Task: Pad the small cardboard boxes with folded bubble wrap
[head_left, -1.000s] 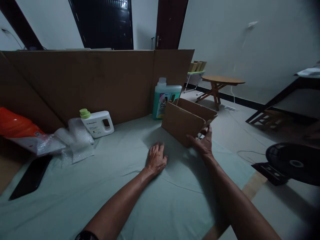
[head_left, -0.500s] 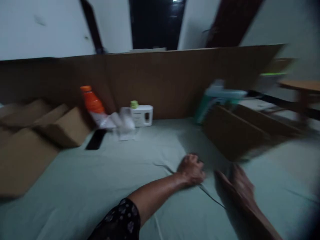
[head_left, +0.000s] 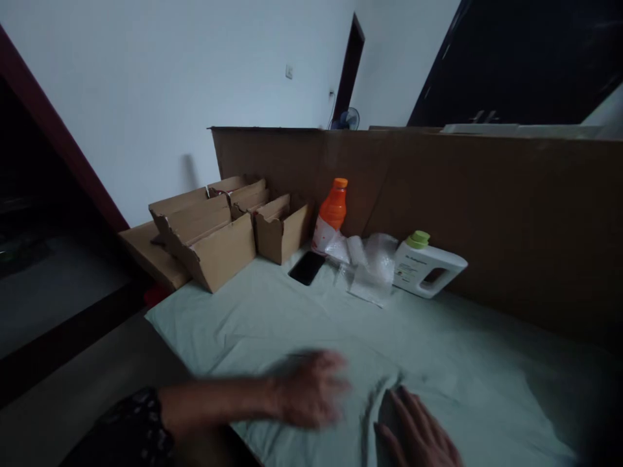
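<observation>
My left hand (head_left: 306, 392) hovers low over the pale green sheet (head_left: 302, 318) near the front edge; it is smeared by motion and its fingers cannot be read. My right hand (head_left: 418, 431) lies flat on the sheet at the bottom of the view, fingers stretched out and holding nothing. Both hands are well short of the items at the back: an orange bottle (head_left: 333, 209), clear plastic bags (head_left: 372, 266), a white jug with a green cap (head_left: 428, 267) and a black phone (head_left: 307, 267).
Several folded cardboard boxes (head_left: 214, 230) stand at the back left on a flat cardboard sheet. A tall cardboard wall (head_left: 487, 207) runs behind the sheet. A dark floor drops off at the left. A small fan (head_left: 346, 119) shows beyond the wall.
The view has swung left: the open cardboard box and teal bottle are out of sight, the stacked boxes have come in. My right hand left the box and now lies flat; my left hand is moving.
</observation>
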